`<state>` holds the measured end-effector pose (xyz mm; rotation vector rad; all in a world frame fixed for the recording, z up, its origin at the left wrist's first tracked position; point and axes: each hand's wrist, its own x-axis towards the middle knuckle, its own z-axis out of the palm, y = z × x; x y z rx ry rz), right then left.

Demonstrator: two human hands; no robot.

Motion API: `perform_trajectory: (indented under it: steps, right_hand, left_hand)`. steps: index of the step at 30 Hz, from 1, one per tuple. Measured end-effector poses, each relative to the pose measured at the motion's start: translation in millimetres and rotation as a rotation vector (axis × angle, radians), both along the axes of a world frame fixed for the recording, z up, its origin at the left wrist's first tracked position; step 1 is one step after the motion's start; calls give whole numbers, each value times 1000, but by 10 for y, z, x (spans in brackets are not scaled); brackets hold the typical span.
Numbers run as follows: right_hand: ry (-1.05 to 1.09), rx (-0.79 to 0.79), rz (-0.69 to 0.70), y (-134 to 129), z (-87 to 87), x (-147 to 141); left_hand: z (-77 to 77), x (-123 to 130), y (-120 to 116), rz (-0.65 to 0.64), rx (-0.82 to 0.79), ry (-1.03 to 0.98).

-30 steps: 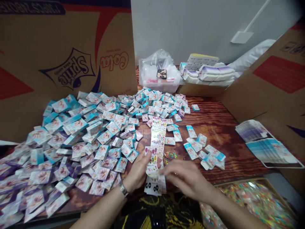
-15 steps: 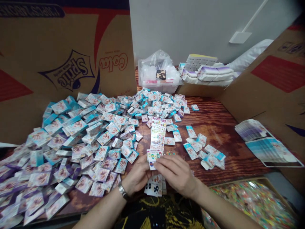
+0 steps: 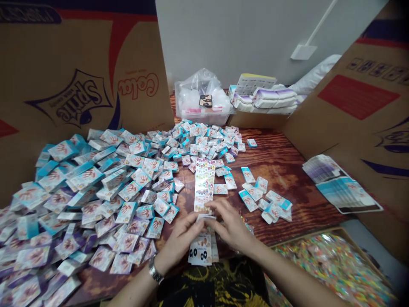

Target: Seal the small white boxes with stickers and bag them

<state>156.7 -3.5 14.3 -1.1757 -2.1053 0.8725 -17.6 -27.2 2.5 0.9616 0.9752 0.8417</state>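
My left hand and my right hand meet low in the middle of the view, pinching a small white card between their fingers; most of its print is hidden. Just above my right fingers lies a long strip of nail stickers. Under my wrists sits a stack of printed cards with black ovals. To the left of my left hand spreads a large heap of small white-and-teal boxes printed with a hand. A smaller scatter of the same boxes lies to the right.
The boxes lie on a dark wooden table walled by flattened cardboard. A tray of colourful packets sits at front right, fanned sheets at right, and a plastic tub with a bag at the back.
My hands have drawn closer around the small card, and my right hand has risen toward the strip. The whole view has shifted slightly, with the table appearing further to the left.
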Motion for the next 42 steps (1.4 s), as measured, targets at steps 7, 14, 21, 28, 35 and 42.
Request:
perform_trajectory:
  steps: [7, 14, 21, 28, 35, 42]
  right_hand:
    - [-60, 122, -16, 48, -160, 253]
    - [-121, 164, -331, 351, -38, 848]
    - [-261, -84, -192, 279, -326, 1031]
    - [-295, -270, -315, 271, -819, 804]
    - [-419, -225, -361, 320, -870, 675]
    - [-277, -204, -320, 282, -581, 764]
  left_hand:
    - [-114, 200, 192, -83, 320, 303]
    - [-215, 826, 1026, -390, 1074, 1004]
    - [-445, 1089, 1241, -438, 1044, 1012]
    - [-19, 839, 1283, -130, 919, 819]
    - [35, 313, 963, 186, 384, 324]
    - [-121, 84, 536, 319, -156, -208]
